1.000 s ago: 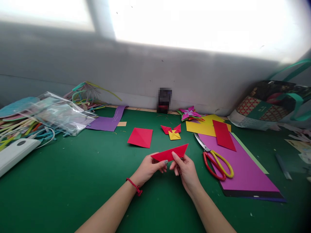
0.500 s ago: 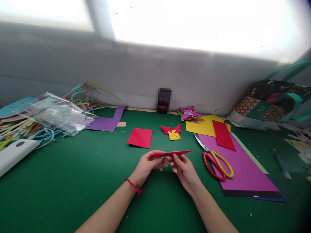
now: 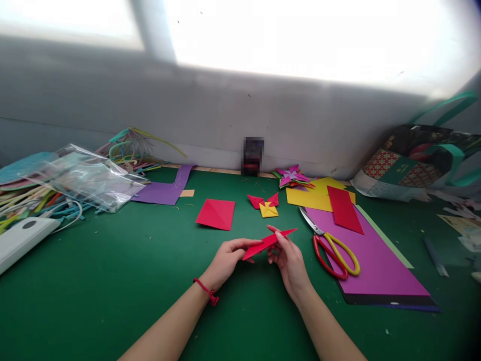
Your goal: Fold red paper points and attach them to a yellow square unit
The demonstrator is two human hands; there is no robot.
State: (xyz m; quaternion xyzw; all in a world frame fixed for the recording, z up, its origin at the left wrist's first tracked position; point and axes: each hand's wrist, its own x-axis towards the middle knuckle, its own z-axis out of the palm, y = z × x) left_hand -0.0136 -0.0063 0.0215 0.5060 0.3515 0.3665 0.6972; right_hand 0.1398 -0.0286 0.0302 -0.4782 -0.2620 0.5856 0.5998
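Between my hands is a folded piece of red paper (image 3: 267, 242), narrow and pointed at both ends, tilted with its right end higher. My left hand (image 3: 227, 259) pinches its lower left part, fingers on top and the thumb partly hidden. My right hand (image 3: 286, 255) grips it near the right end with the thumb on the front face. Just beyond lies a creased red paper square (image 3: 217, 214). Behind the held piece sit red folded pieces (image 3: 257, 201) and a yellow folded paper (image 3: 269, 209). Scissors (image 3: 334, 250) with one red and one yellow handle lie right of my right hand.
Purple sheets (image 3: 379, 265), a red strip (image 3: 344, 210) and yellow paper (image 3: 306, 197) lie at right, with folded paper stars (image 3: 292, 176) behind. A patterned bag (image 3: 402, 168) stands back right. At left are a clear plastic bag (image 3: 108, 178), a white device (image 3: 28, 240) and purple paper (image 3: 161, 192).
The folded red paper has turned from nearly level and edge-on to slanted, its left end dropping and its face showing. My left fingers have shifted on top of it.
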